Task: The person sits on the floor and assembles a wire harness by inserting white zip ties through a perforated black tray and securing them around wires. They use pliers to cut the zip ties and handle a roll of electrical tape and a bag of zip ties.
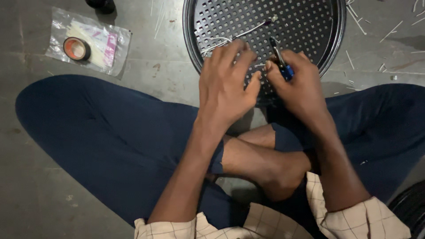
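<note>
Dim grey concrete floor (159, 75), stained and scuffed, perhaps lit from above, pale scraps (389, 33) scattered

The person sits cross-legged on the floor (40, 194), and a round perforated tray (325, 42) lies on the floor just beyond the crossed legs (133, 137), toward the far edge. Both hands rest over the tray's near rim: the left hand (223, 86) beside the right hand (299, 84), which holds a small cutter (280, 59). Thin ties (248, 32) lie in the tray behind the hands. Far left, a plastic packet (104, 44) lies on the floor with a tape roll (76, 48) on it. Cut bits (356, 21) lie scattered right of the tray.
</note>
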